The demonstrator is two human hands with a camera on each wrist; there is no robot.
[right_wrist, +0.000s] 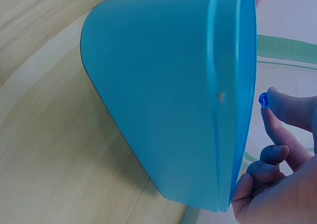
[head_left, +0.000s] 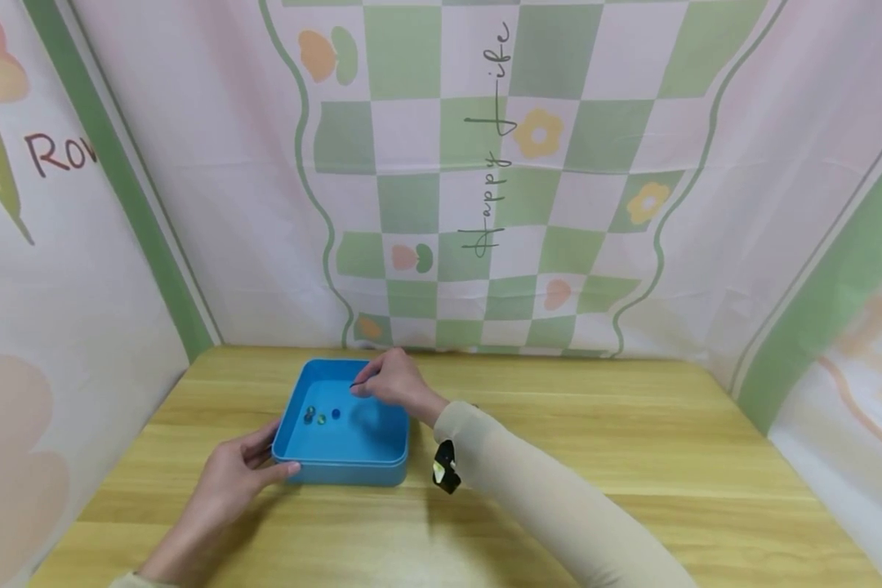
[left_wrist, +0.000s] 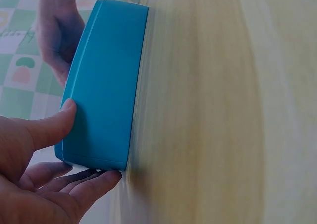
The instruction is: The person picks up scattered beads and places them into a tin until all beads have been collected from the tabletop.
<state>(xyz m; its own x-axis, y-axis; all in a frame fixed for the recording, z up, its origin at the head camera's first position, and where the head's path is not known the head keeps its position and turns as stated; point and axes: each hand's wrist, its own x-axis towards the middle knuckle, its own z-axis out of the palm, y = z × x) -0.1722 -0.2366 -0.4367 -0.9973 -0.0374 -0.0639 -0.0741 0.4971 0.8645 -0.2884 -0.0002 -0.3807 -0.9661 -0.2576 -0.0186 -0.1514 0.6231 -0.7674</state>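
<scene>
A square blue plastic box stands on the table, open at the top. Inside it lie several glass marbles, some greenish and one dark blue, grouped toward its left side. My left hand grips the box at its near left corner, with the thumb on the front wall and the fingers against the left side. Over the far right part of the box, my right hand pinches a blue marble between thumb and forefinger. Its other fingers are curled by the rim.
The wooden table extends to the right of the box and in front of it. A printed curtain with checks and flowers hangs at the table's back edge. A small black device is worn at the right sleeve.
</scene>
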